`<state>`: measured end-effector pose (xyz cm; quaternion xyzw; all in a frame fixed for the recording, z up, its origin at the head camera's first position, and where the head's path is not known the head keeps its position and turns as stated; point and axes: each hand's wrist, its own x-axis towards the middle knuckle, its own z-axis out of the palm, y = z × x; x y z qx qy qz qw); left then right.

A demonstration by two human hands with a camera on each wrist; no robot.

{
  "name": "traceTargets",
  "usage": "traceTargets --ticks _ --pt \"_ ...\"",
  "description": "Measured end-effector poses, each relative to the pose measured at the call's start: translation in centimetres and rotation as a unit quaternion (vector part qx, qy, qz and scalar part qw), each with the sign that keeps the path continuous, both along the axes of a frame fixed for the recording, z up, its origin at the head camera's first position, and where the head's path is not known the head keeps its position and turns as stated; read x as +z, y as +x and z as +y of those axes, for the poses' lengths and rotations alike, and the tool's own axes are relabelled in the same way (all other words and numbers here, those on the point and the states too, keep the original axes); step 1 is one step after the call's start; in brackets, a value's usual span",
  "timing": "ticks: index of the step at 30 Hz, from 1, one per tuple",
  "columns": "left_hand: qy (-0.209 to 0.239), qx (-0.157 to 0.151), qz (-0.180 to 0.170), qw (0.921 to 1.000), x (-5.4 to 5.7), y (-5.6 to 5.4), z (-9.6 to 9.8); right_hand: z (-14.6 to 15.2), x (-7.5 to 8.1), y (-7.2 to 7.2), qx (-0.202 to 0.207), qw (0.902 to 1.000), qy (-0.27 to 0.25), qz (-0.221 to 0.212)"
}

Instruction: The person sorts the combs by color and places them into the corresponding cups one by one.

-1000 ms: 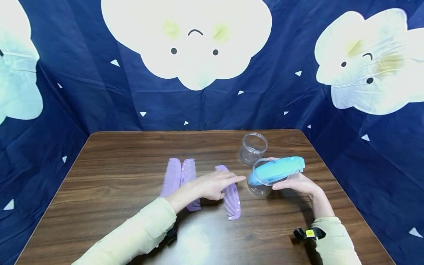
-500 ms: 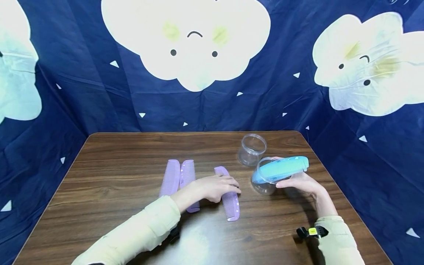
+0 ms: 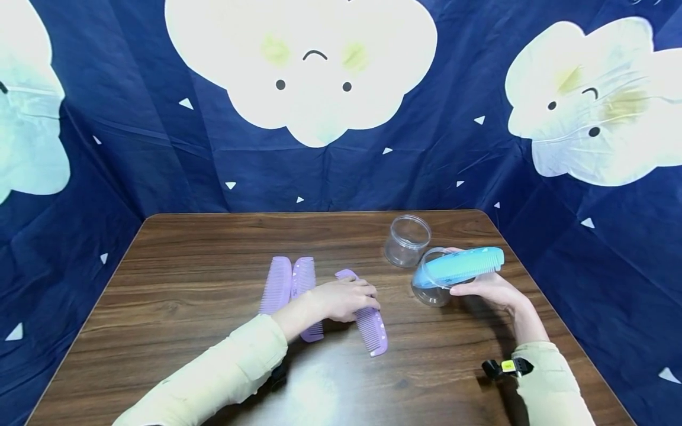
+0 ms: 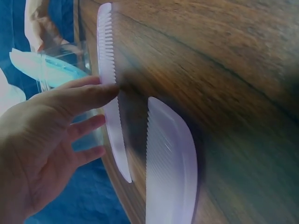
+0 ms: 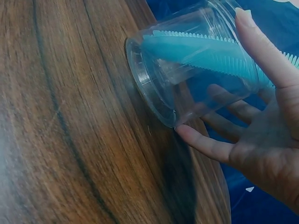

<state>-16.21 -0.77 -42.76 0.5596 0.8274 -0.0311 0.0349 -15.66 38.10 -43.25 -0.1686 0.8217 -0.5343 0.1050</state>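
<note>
- Dark blue cloth [image 3: 266, 165] hung behind and to both sides of the near jar, printed with white clouds [image 3: 314, 118] and small triangles. Brown wood-grain table [image 3: 160, 296] beneath it.
- Near jar [image 3: 430, 297], the landmark: clear, round, about upright. Whether its base bore fully on the table could not be told.
- Right hand [image 3: 487, 290] at the right side of the near jar, gripping it: thumb at the rim, fingers curled around the wall.
- Blue comb [image 3: 463, 264] leaned inside the near jar, one end low, the other jutting past the rim to the right, above the right hand. Whether a second lay against it could not be told.
- Far jar [image 3: 405, 251], also clear, stood upright just behind the near jar and slightly left.
- Left hand [image 3: 343, 299] was left of the near jar and apart from it, pinching the gripped purple comb [image 3: 372, 331] between thumb and fingers. Comb slanted, its lower end toward the person; table contact uncertain.
- Outer comb [image 3: 276, 287] and inner comb [image 3: 305, 278], both purple, lay side by side farther left of the near jar, partly hidden by the left arm.
- Black device [image 3: 508, 367], yellow-labelled, sat at the right sleeve [image 3: 549, 384], personward of the near jar.
</note>
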Motion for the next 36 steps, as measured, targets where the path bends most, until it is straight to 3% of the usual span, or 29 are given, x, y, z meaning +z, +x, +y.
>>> traceTargets --ticks 11,23,31,36 --pt "0.023 -0.009 0.048 0.9985 -0.5 -0.7 -1.0 0.8 -0.3 -0.6 -0.025 0.9996 0.005 0.014" --pt "0.037 0.007 0.082 0.9959 -1.4 -1.2 -0.8 0.8 -0.7 -1.1 -0.075 0.997 -0.015 -0.014" --pt "0.076 -0.014 0.156 0.9846 -2.1 -1.5 -0.7 0.6 -0.7 -1.5 -0.106 0.9943 -0.007 -0.006" --pt "0.084 -0.019 0.178 0.9802 -2.4 -1.7 -0.6 0.3 -0.7 -1.6 -0.14 0.99 -0.011 -0.011"
